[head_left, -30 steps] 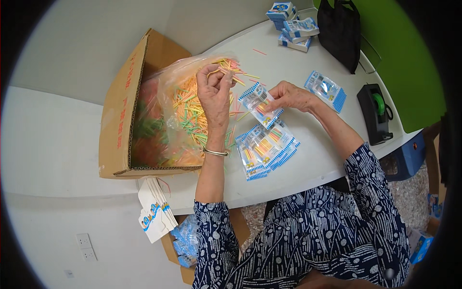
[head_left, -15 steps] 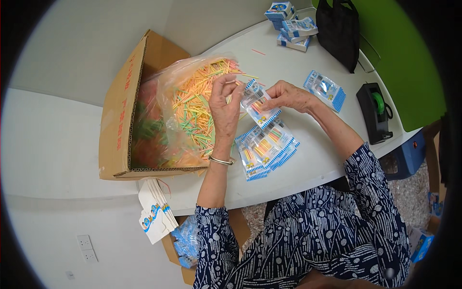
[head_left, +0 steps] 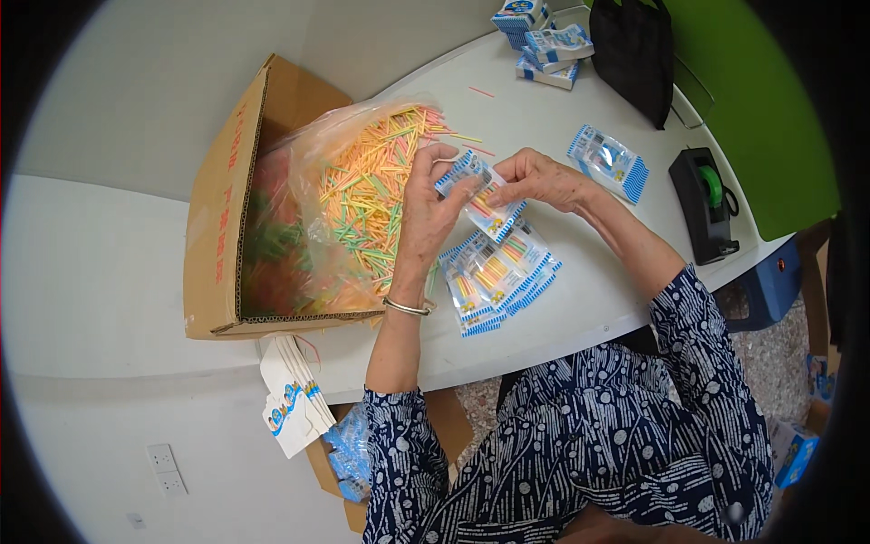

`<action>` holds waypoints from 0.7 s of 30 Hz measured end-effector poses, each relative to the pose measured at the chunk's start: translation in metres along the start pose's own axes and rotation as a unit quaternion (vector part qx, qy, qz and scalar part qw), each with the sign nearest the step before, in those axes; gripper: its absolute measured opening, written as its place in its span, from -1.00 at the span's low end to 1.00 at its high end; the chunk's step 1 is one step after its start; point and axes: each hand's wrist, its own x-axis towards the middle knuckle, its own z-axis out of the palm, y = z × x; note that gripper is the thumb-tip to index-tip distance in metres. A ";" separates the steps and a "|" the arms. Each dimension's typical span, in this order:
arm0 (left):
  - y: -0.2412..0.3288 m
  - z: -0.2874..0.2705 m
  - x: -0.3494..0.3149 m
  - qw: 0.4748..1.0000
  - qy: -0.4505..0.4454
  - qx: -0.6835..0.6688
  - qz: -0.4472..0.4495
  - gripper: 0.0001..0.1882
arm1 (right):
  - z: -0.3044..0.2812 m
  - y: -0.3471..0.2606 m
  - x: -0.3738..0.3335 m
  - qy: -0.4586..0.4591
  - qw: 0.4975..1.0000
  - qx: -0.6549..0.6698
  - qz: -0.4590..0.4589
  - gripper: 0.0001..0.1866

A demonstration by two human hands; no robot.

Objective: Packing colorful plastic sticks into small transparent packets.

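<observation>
My left hand and my right hand together hold a small clear packet with blue striped edges above the white table. Coloured sticks show inside the packet. Just below it lies a fanned pile of filled packets. Left of my left hand, a clear plastic bag of loose orange, yellow, green and pink sticks spills out of a cardboard box lying on its side.
A single packet lies right of my hands. A black tape dispenser sits near the table's right edge, a black bag and stacked blue-white boxes at the back. Flat white cartons hang by the front edge.
My left hand came off the stick bag and moved right and down to the packet. Both hands now hold it lower, closer over the pile.
</observation>
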 end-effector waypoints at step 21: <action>-0.002 0.012 -0.011 0.998 -0.021 0.066 -0.009 -0.73 | 0.018 -0.004 -0.021 -0.010 0.998 -0.018 0.067 -0.75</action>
